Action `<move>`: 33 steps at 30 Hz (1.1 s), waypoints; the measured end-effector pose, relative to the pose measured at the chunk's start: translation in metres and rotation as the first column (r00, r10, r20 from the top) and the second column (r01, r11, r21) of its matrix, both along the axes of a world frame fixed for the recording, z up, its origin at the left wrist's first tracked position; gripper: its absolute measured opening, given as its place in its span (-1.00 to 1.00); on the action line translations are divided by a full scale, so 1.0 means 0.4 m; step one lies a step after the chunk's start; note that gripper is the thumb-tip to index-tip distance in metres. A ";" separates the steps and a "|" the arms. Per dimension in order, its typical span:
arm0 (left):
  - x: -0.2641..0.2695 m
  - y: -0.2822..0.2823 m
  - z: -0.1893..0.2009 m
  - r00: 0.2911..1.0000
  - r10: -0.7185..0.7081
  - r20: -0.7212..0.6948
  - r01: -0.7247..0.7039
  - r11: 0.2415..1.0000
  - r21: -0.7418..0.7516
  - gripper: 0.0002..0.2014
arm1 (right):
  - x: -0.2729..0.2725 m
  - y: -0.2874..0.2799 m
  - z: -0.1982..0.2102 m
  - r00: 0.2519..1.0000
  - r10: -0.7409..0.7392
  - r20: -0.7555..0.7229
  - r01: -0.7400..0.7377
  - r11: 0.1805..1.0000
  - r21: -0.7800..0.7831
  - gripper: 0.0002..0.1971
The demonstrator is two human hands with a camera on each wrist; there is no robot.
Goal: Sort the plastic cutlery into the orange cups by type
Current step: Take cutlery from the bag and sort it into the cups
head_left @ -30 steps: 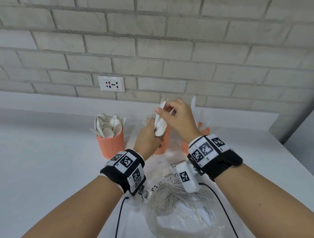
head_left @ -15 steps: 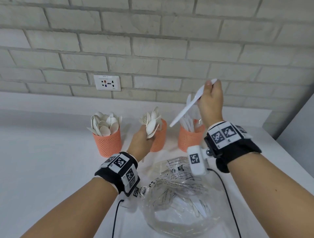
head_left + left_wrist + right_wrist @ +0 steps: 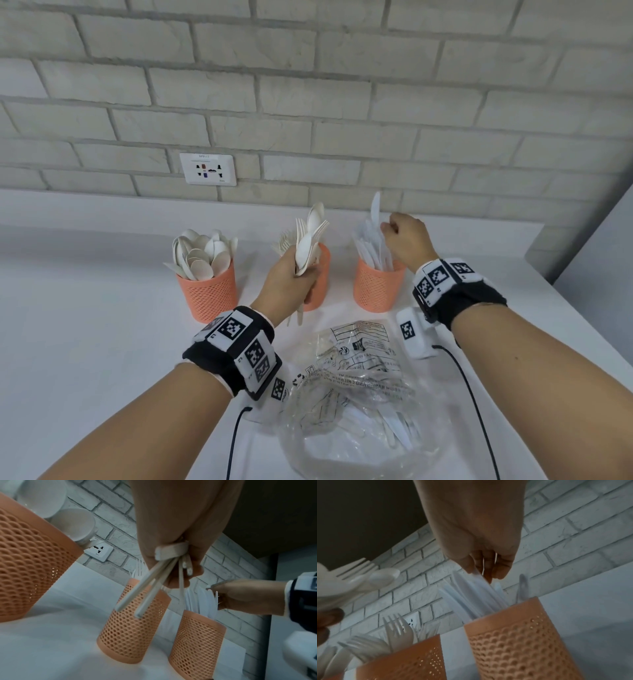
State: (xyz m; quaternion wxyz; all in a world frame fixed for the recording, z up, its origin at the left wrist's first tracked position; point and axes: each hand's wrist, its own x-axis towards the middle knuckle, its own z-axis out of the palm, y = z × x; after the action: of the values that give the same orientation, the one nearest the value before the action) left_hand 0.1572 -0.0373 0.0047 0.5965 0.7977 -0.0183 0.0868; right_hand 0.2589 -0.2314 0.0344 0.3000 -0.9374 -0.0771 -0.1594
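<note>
Three orange mesh cups in a row on the white bench point(image 3: 85, 342): left cup point(image 3: 208, 294) packed with spoons, middle cup point(image 3: 318, 274) with forks, right cup point(image 3: 378, 286) with knives point(image 3: 371, 246).

Left hand point(image 3: 286, 282) is clamped round a mixed bundle of spoons and forks point(image 3: 308, 240), heads up, held in front of the middle cup and covering most of it from the head view. Handles fan out below the fist; left wrist view shows fingers wrapped round them point(image 3: 171, 555).

Right hand point(image 3: 406, 240) sits over the right cup, fingers curled down among the knife tops. One knife point(image 3: 376, 209) sticks up above the knuckles. Right wrist view has the fingertips point(image 3: 488, 568) touching the knife blades, but it's blurred, so I can't tell whether the fingers are actually pinching one or just touching.

Clear plastic bag point(image 3: 359, 394) lies crumpled on the bench near the person, more white cutlery inside, types hard to make out through the wrinkles; its near edge is cut off by the frame.

Both forearms reach forward, wrists wear black bands with printed markers, cables trailing back. Wall socket point(image 3: 208, 169) on the brick wall behind the cups.
</note>
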 end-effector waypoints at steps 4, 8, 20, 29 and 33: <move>0.004 0.004 -0.002 1.000 -0.011 -0.002 0.011 0.999 -0.032 -0.90 | 0.043 0.028 0.008 0.987 0.018 -0.158 0.025 0.964 0.265 -0.53; 0.010 0.007 -0.006 1.000 -0.021 0.001 0.021 0.999 -0.041 -0.93 | 0.098 0.036 0.016 0.976 0.034 -0.216 0.038 0.946 0.322 -0.38; 0.017 0.010 -0.006 0.998 -0.052 0.019 0.054 0.994 -0.091 -0.89 | 0.123 0.021 0.027 0.981 0.171 -0.086 -0.150 0.966 0.211 -0.66; -0.007 -0.016 0.019 0.992 -0.126 -0.020 0.113 0.941 -0.319 -0.81 | 0.044 -0.032 0.020 0.953 0.199 -0.230 -0.202 0.979 0.010 -0.64; -0.009 -0.016 0.021 0.985 -0.169 -0.040 0.137 0.901 -0.412 -0.87 | 0.013 -0.022 0.047 0.970 0.196 -0.144 -0.213 0.971 -0.111 -0.63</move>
State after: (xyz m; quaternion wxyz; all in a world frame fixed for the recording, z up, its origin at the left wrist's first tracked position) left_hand 0.1538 -0.0436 0.0129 0.7550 0.6544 -0.0401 0.0117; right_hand 0.2640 -0.2404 0.0533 0.2595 -0.9499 -0.1633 -0.0601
